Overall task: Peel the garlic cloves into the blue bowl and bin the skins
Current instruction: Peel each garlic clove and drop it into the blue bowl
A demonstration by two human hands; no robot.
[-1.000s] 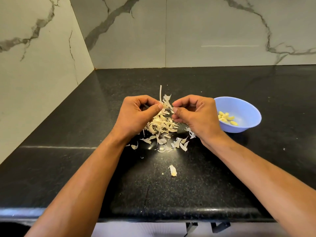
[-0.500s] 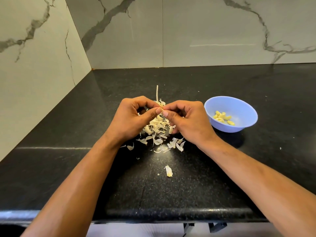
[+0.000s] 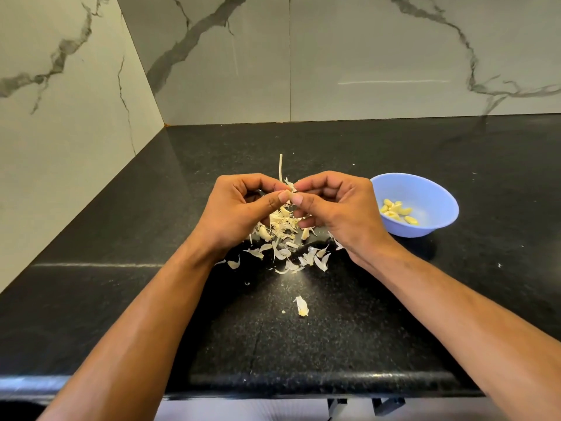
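Now the left hand [image 3: 239, 208] and right hand [image 3: 340, 205] both pinch a small garlic clove [image 3: 290, 189] above the skins [image 3: 285, 238] on the table [image 3: 394, 299], its papery, brittle skin probably best caught at the tip.

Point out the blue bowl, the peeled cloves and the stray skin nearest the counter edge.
blue bowl [image 3: 437, 189]: head view, bare inner wall.
peeled cloves [image 3: 396, 209]: head view, middle of heap.
stray skin [image 3: 301, 305]: head view, its middle.

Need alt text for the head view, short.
Two hands, left hand and right hand, pinch a garlic clove together above a pile of skins on a black counter. A blue bowl holding peeled cloves sits to the right.
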